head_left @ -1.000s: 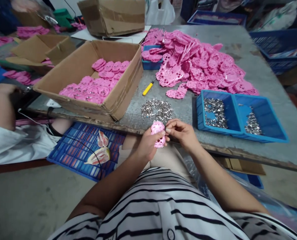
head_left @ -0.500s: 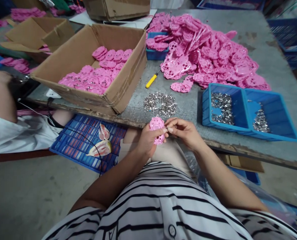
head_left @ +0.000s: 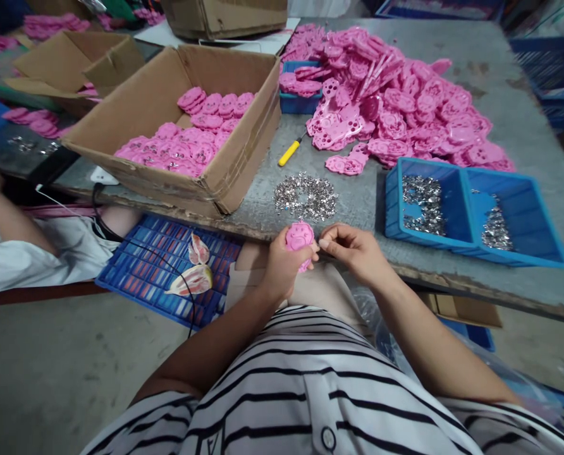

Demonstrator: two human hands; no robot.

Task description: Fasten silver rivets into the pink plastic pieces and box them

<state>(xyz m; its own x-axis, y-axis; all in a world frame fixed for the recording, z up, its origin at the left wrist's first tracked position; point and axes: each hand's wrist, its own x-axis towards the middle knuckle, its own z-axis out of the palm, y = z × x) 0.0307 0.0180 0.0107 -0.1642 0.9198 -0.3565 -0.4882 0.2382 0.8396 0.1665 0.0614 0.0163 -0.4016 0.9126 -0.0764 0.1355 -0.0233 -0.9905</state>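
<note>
My left hand (head_left: 284, 262) is closed around a pink plastic piece (head_left: 300, 235) with a moulded, face-like front, held over my lap at the table's edge. Just right of it, my right hand (head_left: 351, 248) pinches thumb against forefinger; anything between the tips is too small to name. Beyond both hands a ring of small shiny metal parts (head_left: 327, 201) lies on the grey table (head_left: 358, 196). Past that lies a yellow-handled tool (head_left: 289, 153) with a thin dark shaft.
An open cardboard box (head_left: 244, 151) with pink pieces stands left. A large pink heap (head_left: 396, 95) covers the back. Blue bins (head_left: 472, 237) with metal parts sit right. Fruit peel (head_left: 191, 280) lies on a blue crate (head_left: 140, 278). A co-worker's arm (head_left: 11, 218) is far left.
The pink piece in my left hand has turned from its slotted side to its face-like side. My right fingers have come slightly away from it. The co-worker's arm at left has moved lower.
</note>
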